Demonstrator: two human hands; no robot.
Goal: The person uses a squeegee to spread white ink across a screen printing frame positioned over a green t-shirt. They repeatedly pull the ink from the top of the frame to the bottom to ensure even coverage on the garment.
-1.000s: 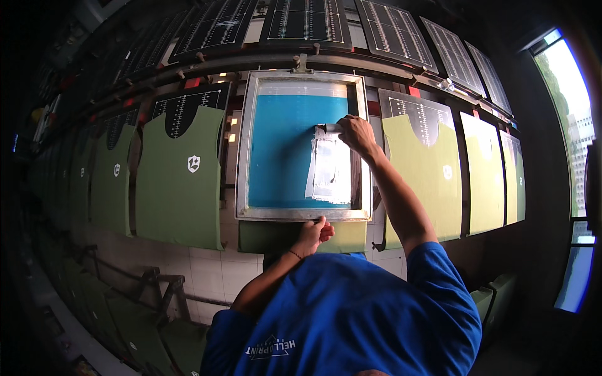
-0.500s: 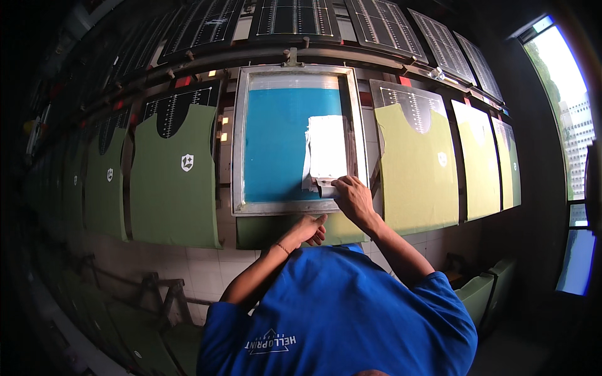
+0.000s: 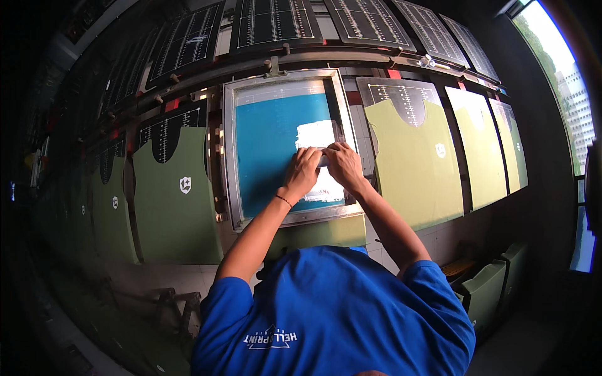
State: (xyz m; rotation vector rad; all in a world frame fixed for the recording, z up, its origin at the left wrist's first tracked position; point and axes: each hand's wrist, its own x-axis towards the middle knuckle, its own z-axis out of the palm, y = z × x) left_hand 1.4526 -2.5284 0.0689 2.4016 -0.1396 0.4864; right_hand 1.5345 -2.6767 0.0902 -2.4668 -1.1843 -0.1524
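Observation:
Both my hands are closed on a squeegee (image 3: pixel 323 161), side by side. My left hand (image 3: pixel 303 172) grips its left part and my right hand (image 3: pixel 344 164) its right part; the fingers hide most of it. It rests on the blue mesh (image 3: pixel 266 144) of a metal-rimmed printing screen (image 3: pixel 231 163). White ink (image 3: pixel 315 133) covers a patch of mesh beyond the squeegee, and more shows on the near side between my forearms. Under the screen's near edge, a green fabric piece (image 3: pixel 313 232) sticks out.
Green shirt pieces with white shield prints lie on boards to the left (image 3: pixel 169 200) and right (image 3: pixel 417 163). A metal rail (image 3: pixel 351 56) runs behind the screen, with black marked boards (image 3: pixel 276 25) beyond. A window (image 3: pixel 558 75) is at far right.
My left hand has come up from the screen's near edge onto the squeegee. My right hand and the squeegee have moved away from me over the white ink. The view has tilted slightly.

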